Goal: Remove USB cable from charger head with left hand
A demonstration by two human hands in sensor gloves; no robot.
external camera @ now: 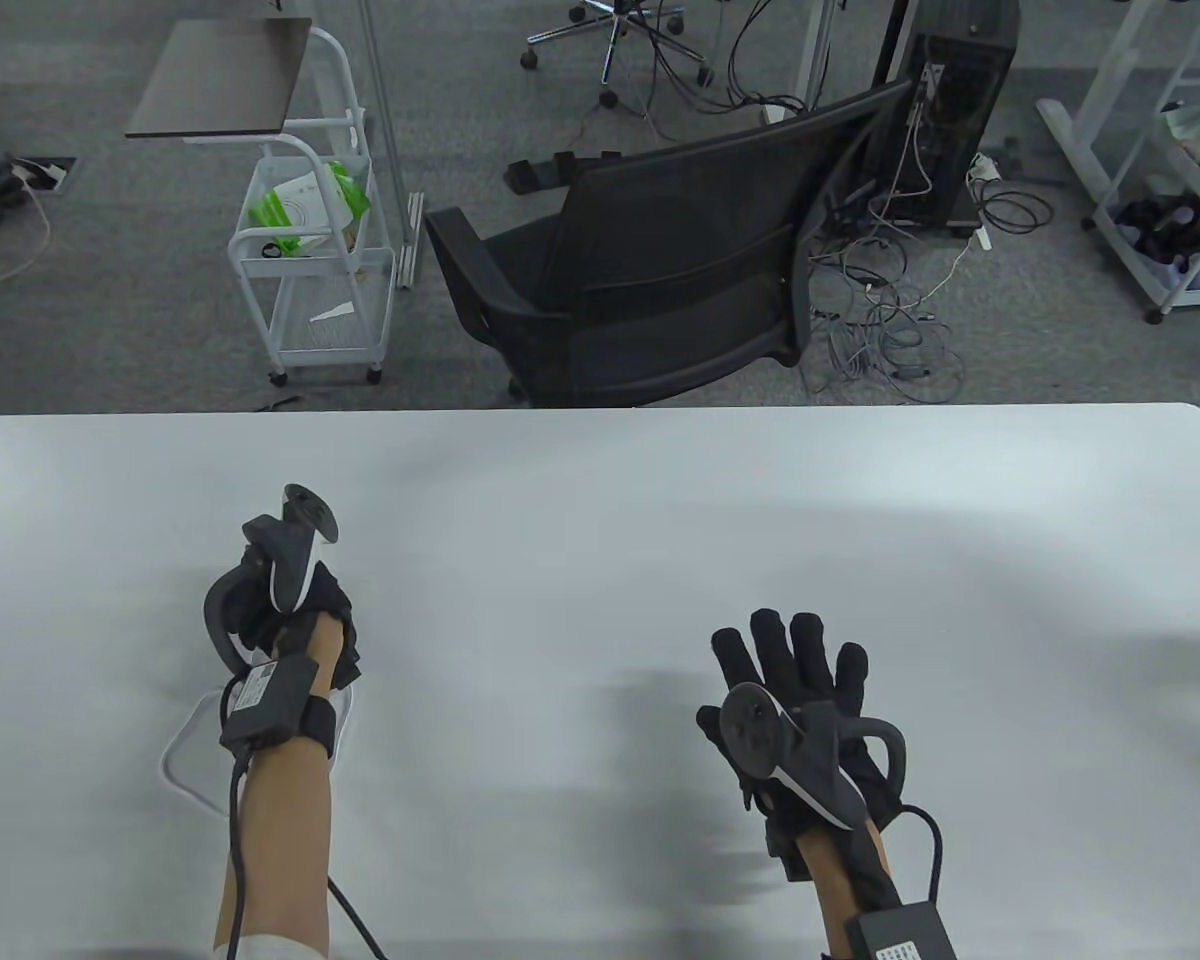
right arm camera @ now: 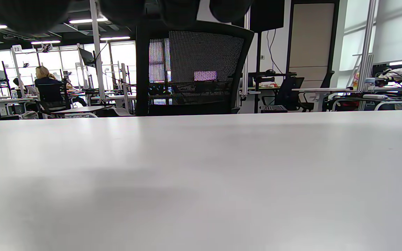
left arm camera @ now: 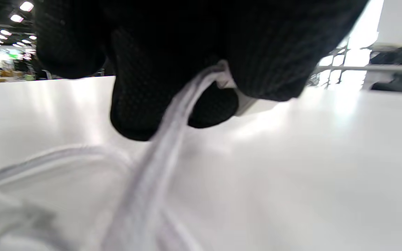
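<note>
Your left hand [external camera: 295, 610] grips one white USB cable [left arm camera: 173, 118] at nine o'clock; right hand [external camera: 795, 690] lies spread flat; labels unreadable.

I log the counter [external camera: 660, 520] as plain matte white. USB cable [left arm camera: 159, 157] white, glossy; charger head [left arm camera: 248, 104] white. Both gloves black knit: left hand [external camera: 295, 610], right hand [external camera: 800, 690]. Beyond the counter, office chair [external camera: 660, 270] black mesh.

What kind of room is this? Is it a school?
More likely an office or lab workroom: a black mesh office chair stands behind the white table, tangled cables lie on the carpet, and more desks stretch back under ceiling lights.
</note>
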